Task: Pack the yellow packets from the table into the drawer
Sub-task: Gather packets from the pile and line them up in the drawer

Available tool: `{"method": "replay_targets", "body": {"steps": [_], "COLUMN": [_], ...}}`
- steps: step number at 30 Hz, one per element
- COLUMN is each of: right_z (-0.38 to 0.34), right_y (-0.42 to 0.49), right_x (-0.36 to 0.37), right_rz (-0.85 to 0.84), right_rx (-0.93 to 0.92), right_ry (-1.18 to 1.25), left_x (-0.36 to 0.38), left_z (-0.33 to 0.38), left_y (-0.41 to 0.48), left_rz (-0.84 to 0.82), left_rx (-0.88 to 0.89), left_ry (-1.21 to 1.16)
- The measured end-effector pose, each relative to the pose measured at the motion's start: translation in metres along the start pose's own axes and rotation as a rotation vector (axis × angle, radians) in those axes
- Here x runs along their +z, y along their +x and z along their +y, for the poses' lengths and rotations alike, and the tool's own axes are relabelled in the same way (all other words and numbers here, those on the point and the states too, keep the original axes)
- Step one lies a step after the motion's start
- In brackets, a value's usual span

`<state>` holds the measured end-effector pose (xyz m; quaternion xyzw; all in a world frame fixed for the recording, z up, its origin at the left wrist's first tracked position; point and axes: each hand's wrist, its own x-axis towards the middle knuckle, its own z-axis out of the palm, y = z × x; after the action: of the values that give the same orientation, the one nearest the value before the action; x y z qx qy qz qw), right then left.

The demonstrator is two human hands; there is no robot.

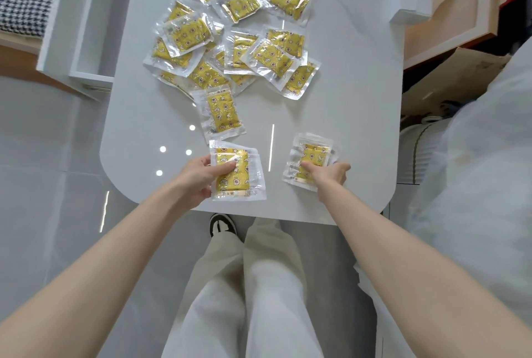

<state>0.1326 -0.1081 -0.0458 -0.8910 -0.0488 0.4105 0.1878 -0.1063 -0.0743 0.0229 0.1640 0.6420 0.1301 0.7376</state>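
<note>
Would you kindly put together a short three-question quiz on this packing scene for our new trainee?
1. True or false: the left hand rests empty on the table.
2. Multiple choice: the right hand grips A) a small packet stack, B) a drawer handle, C) nothing.
3. Short answer: does the loose heap of packets lie nearer to the person than both hands, or farther?

Key: 1 false, its thumb and fingers hold yellow packets by the near edge; 2 A; 3 farther.
</note>
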Motion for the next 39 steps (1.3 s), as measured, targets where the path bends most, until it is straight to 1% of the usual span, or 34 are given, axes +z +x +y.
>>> {"method": "replay_targets", "body": {"steps": [3,5,9,12,16,22,26,28,31,33,35,37,39], "right_z": [0.007,0.002,-0.018,-0.044,-0.079,-0.134,-0.152,-0.157,-0.161,-0.161,-0.158,-0.154,-0.149], "right_y": [-0.002,-0.015,-0.057,-0.096,-0.137,-0.196,-0.235,-0.257,-0.293,-0.314,-0.337,-0.357,-0.384], "right_x": [-0.009,-0.022,-0.057,-0.088,-0.116,-0.128,-0.114,-0.1,-0.07,-0.048,-0.017,0.01,0.043], "right_rz": [-0.035,-0.089,-0.323,-0.447,-0.56,-0.71,-0.781,-0.816,-0.927,-1.011,-1.059,-1.076,-1.056], "right_rx": [-0.014,-0.05,-0.147,-0.225,-0.275,-0.391,-0.433,-0.422,-0.333,-0.276,-0.207,-0.162,-0.122], "right_ry": [-0.021,0.015,0.108,0.123,0.177,0.19,0.168,0.153,0.142,0.134,0.155,0.193,0.256], "left_x": [0.003,0.007,0.014,0.016,0.015,-0.008,-0.036,-0.059,-0.107,-0.142,-0.185,-0.224,-0.271], "left_z": [0.003,0.008,0.025,0.041,0.057,0.08,0.09,0.094,0.097,0.098,0.102,0.107,0.115], "left_y": [-0.009,-0.022,-0.057,-0.094,-0.138,-0.198,-0.226,-0.238,-0.251,-0.257,-0.264,-0.27,-0.28], "left_rz": [0.062,0.103,0.165,0.202,0.245,0.265,0.276,0.28,0.282,0.292,0.283,0.27,0.252], "left_rx": [0.035,0.062,0.127,0.171,0.219,0.33,0.401,0.417,0.434,0.431,0.439,0.438,0.447], "left_ry": [-0.021,-0.032,-0.06,-0.124,-0.166,-0.17,-0.184,-0.222,-0.282,-0.284,-0.261,-0.232,-0.204]}}
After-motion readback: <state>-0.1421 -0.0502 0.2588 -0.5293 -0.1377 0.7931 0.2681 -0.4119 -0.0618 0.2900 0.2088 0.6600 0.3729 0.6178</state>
